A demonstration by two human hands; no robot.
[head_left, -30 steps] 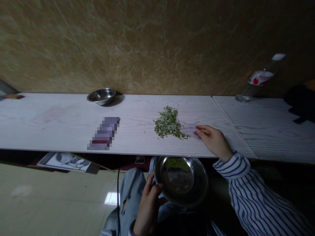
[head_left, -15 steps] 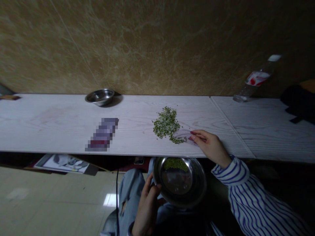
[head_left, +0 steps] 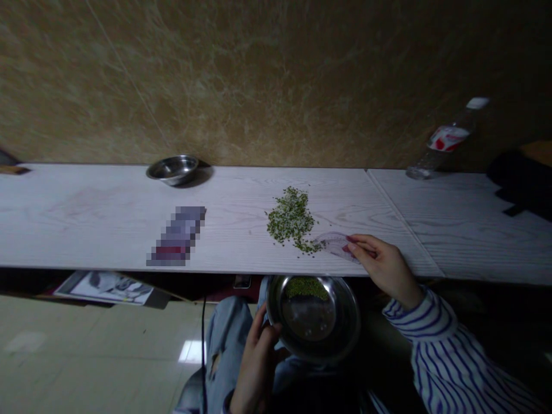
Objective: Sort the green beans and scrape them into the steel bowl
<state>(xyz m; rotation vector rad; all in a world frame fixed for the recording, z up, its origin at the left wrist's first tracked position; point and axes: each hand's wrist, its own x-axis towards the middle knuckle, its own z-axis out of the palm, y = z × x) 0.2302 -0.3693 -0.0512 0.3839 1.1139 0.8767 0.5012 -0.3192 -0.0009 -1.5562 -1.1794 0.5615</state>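
Pinched in the fingers of my right hand (head_left: 383, 267) is a clear plastic protractor (head_left: 334, 244), low over the white wood-grain tabletop. Its left edge reaches the trailing lower end of a loose pile of small green beans (head_left: 290, 215). Below the table's front edge, my left hand (head_left: 261, 351) grips the left rim of a steel bowl (head_left: 345, 339) above my lap. More green beans (head_left: 307, 287) lie in that bowl, gathered at its far side.
A smaller steel bowl (head_left: 172, 171) stands by the wall at left, with a blurred purplish flat item (head_left: 179, 236) nearer the front. A tilted-looking plastic bottle (head_left: 448, 139) and a dark cloth-like thing (head_left: 517, 181) are at right. An open drawer (head_left: 112, 287) shows under the table.
My right hand and the protractor have shifted right and slightly toward me, away from the main pile. A few beans lie scattered near the protractor's edge. My left hand keeps the bowl in place.
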